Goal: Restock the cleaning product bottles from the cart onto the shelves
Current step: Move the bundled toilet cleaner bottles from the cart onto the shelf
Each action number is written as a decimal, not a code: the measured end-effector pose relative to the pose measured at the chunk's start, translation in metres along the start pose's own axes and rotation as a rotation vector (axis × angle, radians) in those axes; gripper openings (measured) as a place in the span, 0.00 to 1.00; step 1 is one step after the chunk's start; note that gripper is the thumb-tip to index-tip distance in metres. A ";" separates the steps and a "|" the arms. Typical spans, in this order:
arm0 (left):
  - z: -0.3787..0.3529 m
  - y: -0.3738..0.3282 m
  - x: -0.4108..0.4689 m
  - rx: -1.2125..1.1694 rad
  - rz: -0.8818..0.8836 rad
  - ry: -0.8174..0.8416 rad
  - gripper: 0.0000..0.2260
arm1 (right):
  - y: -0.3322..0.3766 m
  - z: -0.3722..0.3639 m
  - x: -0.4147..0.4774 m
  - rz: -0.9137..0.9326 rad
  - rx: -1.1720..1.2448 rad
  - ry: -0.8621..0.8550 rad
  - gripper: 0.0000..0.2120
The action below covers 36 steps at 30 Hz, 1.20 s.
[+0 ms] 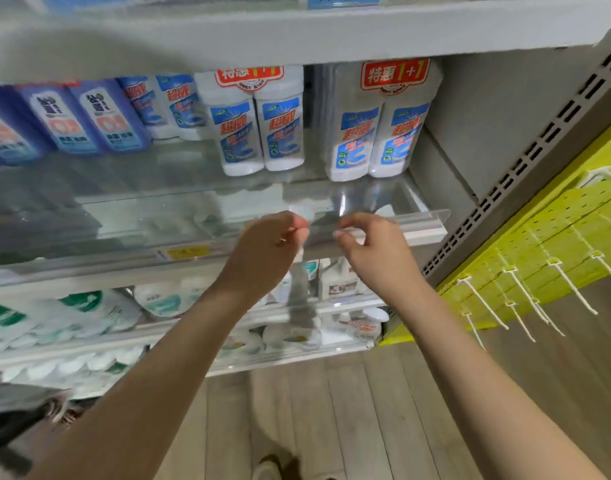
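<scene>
Both grips on the shelf's front rail, no bottle in either.

L hand (273, 242) and R hand (371, 249) each pinch thumb-to-finger on the clear rail (418, 220) along the shelf (158, 209) front edge, twd its right end, either side of where a clear divider (342, 202) meets it; exact contact is blurred. Stock sits at the back edge: a twin-pack (383, 126) by the right end, a second twin-pack (259, 126) across the divider, blue bottles (89, 119) further along. I'd judge the packs heavy w/ liquid, rigid, wrap prob. slick, so I'd take hold low round both bodies. White bottles, blue labels, red "1+1" banner.
</scene>
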<state>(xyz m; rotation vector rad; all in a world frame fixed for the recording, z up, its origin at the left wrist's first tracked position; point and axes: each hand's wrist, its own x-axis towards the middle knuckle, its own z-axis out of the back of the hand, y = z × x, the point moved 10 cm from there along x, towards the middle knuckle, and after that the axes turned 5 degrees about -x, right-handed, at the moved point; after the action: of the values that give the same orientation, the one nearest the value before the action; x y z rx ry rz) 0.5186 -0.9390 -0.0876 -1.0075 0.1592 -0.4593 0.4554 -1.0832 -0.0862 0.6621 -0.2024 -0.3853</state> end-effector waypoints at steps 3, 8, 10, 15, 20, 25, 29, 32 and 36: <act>0.003 0.034 -0.046 -0.066 0.192 0.123 0.06 | 0.016 -0.023 -0.041 -0.012 0.024 0.119 0.10; 0.022 0.088 -0.137 -0.141 0.396 0.278 0.04 | 0.039 -0.072 -0.104 -0.036 -0.004 0.356 0.11; 0.042 0.103 -0.167 -0.077 0.432 0.287 0.10 | 0.059 -0.088 -0.128 -0.015 0.006 0.441 0.11; 0.123 0.143 -0.260 -0.008 0.729 0.036 0.08 | 0.112 -0.131 -0.184 0.066 -0.046 0.637 0.10; 0.177 0.185 -0.376 -0.054 1.029 -0.183 0.09 | 0.163 -0.176 -0.239 0.132 -0.117 0.812 0.10; 0.223 0.198 -0.476 -0.174 1.193 -0.448 0.09 | 0.228 -0.231 -0.289 0.360 -0.223 1.014 0.10; 0.275 0.191 -0.539 -0.185 1.166 -0.665 0.12 | 0.285 -0.267 -0.328 0.447 -0.231 1.103 0.10; 0.327 0.198 -0.583 -0.119 1.201 -0.821 0.12 | 0.335 -0.290 -0.353 0.475 -0.193 1.143 0.13; 0.412 0.211 -0.630 -0.078 1.129 -1.055 0.10 | 0.430 -0.324 -0.377 0.540 -0.137 1.147 0.13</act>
<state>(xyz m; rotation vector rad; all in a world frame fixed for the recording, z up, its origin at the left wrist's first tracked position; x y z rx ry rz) 0.1566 -0.2462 -0.0968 -0.9596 -0.2163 1.1130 0.3315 -0.4381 -0.0878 0.5787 0.7248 0.5208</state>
